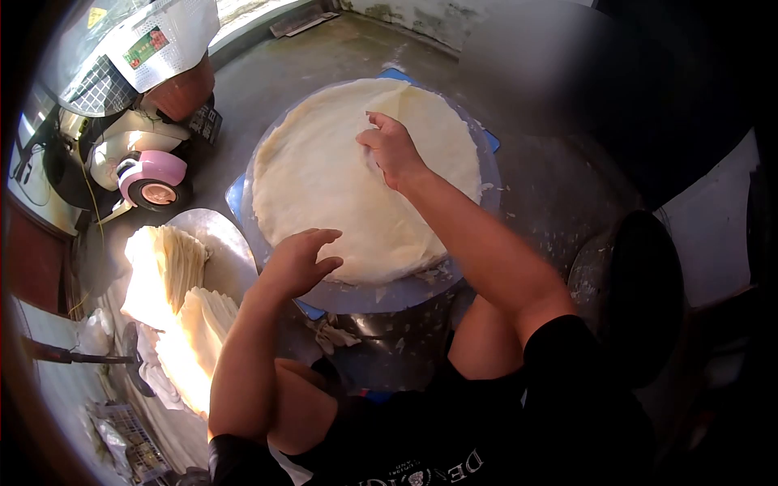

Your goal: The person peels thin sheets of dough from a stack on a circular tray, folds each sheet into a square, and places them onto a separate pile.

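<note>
A broad stack of thin, pale, round dough sheets (324, 186) lies on a round grey-white board (377, 301) in front of me. My right hand (393, 150) is over the upper middle of the stack, its index finger and thumb apart and the other fingers curled under, partly hidden. A loose fold (397, 101) in the top sheet shows just beyond it. At the stack's near left edge is my left hand (298, 263), thumb and fingers spread, with nothing visible in it. Blue corners (236, 197) stick out from beneath the board.
To my left, folded piles of pale sheets (166, 271) sit in sunlight beside a round metal lid or tray (217, 239). Farther back stand a pink-and-white wheeled item (154, 178) and a white printed basket or bag (158, 49). A dark round stool-like shape (644, 296) is at right.
</note>
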Motion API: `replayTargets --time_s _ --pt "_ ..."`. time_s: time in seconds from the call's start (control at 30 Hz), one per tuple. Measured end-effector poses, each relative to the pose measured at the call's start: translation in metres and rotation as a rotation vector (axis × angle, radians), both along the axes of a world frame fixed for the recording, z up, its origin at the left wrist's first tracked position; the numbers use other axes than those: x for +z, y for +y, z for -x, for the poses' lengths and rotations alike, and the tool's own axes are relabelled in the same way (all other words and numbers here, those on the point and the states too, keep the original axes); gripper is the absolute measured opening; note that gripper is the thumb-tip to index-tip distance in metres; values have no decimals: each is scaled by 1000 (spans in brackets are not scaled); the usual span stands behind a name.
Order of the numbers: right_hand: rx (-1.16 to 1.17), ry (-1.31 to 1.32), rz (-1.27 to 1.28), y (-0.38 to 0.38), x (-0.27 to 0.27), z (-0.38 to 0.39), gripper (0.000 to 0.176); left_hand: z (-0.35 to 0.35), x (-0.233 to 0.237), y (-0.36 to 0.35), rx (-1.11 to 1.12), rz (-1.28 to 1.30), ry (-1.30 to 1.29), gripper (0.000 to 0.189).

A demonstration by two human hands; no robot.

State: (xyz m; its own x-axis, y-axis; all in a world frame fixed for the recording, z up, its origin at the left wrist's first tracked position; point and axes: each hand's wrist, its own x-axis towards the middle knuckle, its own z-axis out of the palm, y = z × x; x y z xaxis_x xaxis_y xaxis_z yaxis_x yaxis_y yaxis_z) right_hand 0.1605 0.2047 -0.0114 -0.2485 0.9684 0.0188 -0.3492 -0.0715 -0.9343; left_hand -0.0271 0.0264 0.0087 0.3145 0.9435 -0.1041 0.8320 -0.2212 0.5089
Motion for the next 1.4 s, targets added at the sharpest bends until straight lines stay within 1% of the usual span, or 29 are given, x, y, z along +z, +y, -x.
replayTargets --time_s 0.07,0.1,0.13,0.2,0.23,0.3,0.33,0.37,0.4,0.43,0.5,0.63,0.7,0.73,0.77,0.83,0.87,0.9,0.97,1.0,1.03,1.1,1.13,1.2,1.23,1.3,1.33,1.37,1.4 --pt "51 28 5 -15 15 13 59 2 3 5 117 24 -113 46" --pt "103 53 12 -22 20 19 61 4 1 8 115 27 -110 46" --pt "100 57 13 -31 24 25 61 7 -3 12 173 19 -174 45" --pt "276 93 -54 -43 27 37 62 14 -12 21 277 19 -319 38" --pt "280 -38 -294 -37 8 48 63 17 -16 25 273 20 -314 38" --pt "423 -21 -170 -63 32 46 61 27 -22 34 322 -11 -422 33" --pt "421 -19 -174 -73 41 47 61 35 -30 39 349 -2 -494 27" --pt "480 -47 -178 -84 47 51 59 37 -26 39 347 -3 -492 27" --pt "540 -76 -180 -93 48 55 58 38 -19 38 439 -2 -578 26" --pt "540 -75 -181 -100 47 57 58 40 -15 37 532 -1 -665 25" --pt "593 -199 -412 -115 45 61 54 57 -27 36 504 -34 -683 23" --pt "694 -186 -479 -149 52 59 51 77 -32 39 502 -45 -696 25" --pt "867 -165 -488 -165 60 50 51 79 -25 39 506 -57 -705 26" --pt "912 -172 -509 -171 58 49 52 76 -25 38 600 -18 -837 29" --pt "917 -168 -512 -177 61 45 52 86 -30 42 605 -22 -835 29" --pt "1123 -162 -456 -190 69 34 51 112 -45 51 642 -248 -882 30" --pt "1131 -158 -459 -197 67 31 51 104 -26 46 704 -276 -890 30" --pt "1194 -122 -417 -206 64 28 51 103 -20 45 713 -281 -886 30" --pt "1266 -84 -376 -215 65 20 50 106 -12 44 540 -446 -859 31" --pt "1298 -95 -412 -220 70 15 50 109 -12 43 478 -408 -731 43" --pt "1331 -109 -449 -222 74 11 50 110 -13 40 487 -414 -731 43" --pt "1409 -148 -429 -227 74 6 51 101 -15 34 204 -530 -146 61" --pt "1413 -137 -438 -231 72 3 52 96 -15 33 217 -535 -150 61" --pt "1421 -129 -448 -238 71 0 52 86 -15 31 99 -457 -54 71" --pt "1433 -131 -452 -241 70 -1 53 83 -16 29 103 -457 -56 71" --pt "1443 -134 -456 -245 69 -3 53 79 -18 26 109 -102 -34 70" --pt "1430 -152 -480 -247 68 -3 53 82 -20 25 63 -69 -9 63" --pt "1416 -169 -505 -248 67 -3 53 87 -23 25 62 -71 -10 63" --pt "1414 -171 -509 -248 66 -4 53 91 -26 25 70 -102 20 54"
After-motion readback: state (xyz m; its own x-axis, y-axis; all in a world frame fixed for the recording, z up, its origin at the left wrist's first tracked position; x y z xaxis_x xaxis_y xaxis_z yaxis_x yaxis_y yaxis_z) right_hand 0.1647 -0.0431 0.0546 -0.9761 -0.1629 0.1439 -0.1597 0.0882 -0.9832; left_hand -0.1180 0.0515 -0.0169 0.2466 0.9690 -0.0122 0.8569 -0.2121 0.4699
